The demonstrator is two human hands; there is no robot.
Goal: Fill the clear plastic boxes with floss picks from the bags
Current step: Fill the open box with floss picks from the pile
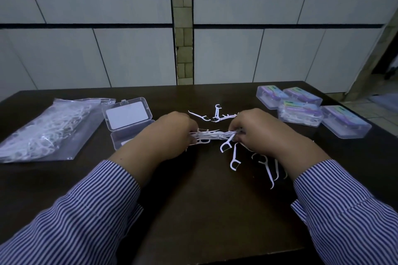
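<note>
A bundle of white floss picks (pixel 212 135) stretches between my two hands at the middle of the dark table. My left hand (pixel 170 133) grips its left end, and my right hand (pixel 260 131) grips its right end. Loose floss picks (pixel 234 158) lie under and beside my right hand, and a few more loose picks (pixel 217 114) lie just beyond the hands. An open clear plastic box (pixel 127 119) with its lid raised stands left of my left hand. A clear bag of floss picks (pixel 46 130) lies at the far left.
Several closed clear boxes (pixel 299 109) with purple labels, holding picks, are grouped at the back right of the table (pixel 204 211). A tiled wall rises behind the table's far edge. Striped sleeves cover both forearms.
</note>
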